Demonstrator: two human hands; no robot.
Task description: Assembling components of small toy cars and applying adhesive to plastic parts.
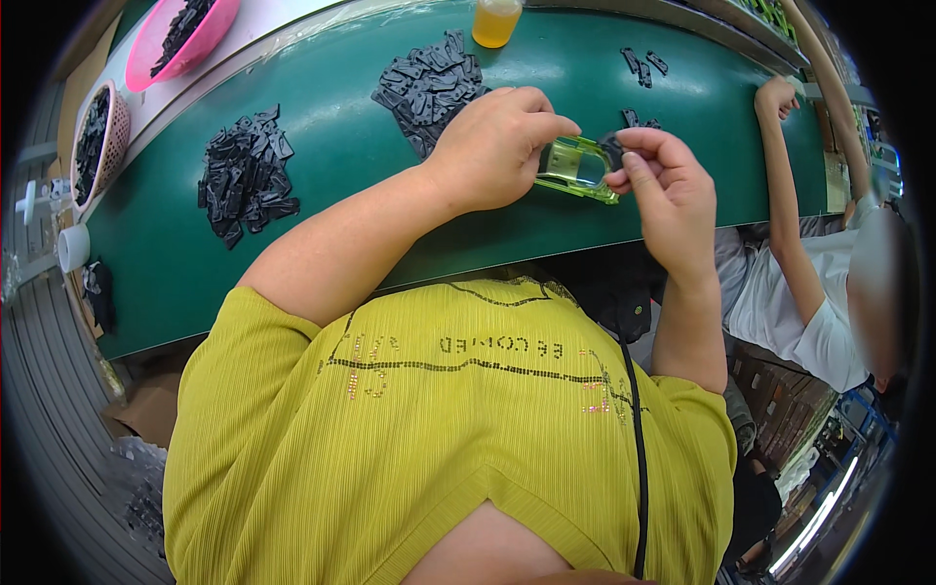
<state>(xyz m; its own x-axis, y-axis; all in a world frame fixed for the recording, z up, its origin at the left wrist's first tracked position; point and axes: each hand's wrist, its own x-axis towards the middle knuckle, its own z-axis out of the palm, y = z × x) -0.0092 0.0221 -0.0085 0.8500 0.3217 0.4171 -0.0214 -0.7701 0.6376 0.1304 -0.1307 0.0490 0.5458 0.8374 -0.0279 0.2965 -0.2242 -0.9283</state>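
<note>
Over the front half of the green table, my left hand (495,146) grips one end of a bright green plastic frame (597,193) with a see-through middle, shaped somewhat like a toy car body. At its other end, my right hand (673,190) pinches a small black plastic part (611,148) against or close beside the frame; whether they touch is hard to make out. Beyond my left hand lies a large heap of flat black parts (429,86). A second heap of black parts (246,175) is farther left. A few loose black pieces (639,121) lie just past my right hand.
A cup of amber liquid (496,23) stands at the far side. More black pieces (643,66) lie at the far right. A pink basin (216,39), a pale pink basket (118,132) and a white roll (73,248) line the left. A co-worker's hand (776,99) rests at the right edge.
</note>
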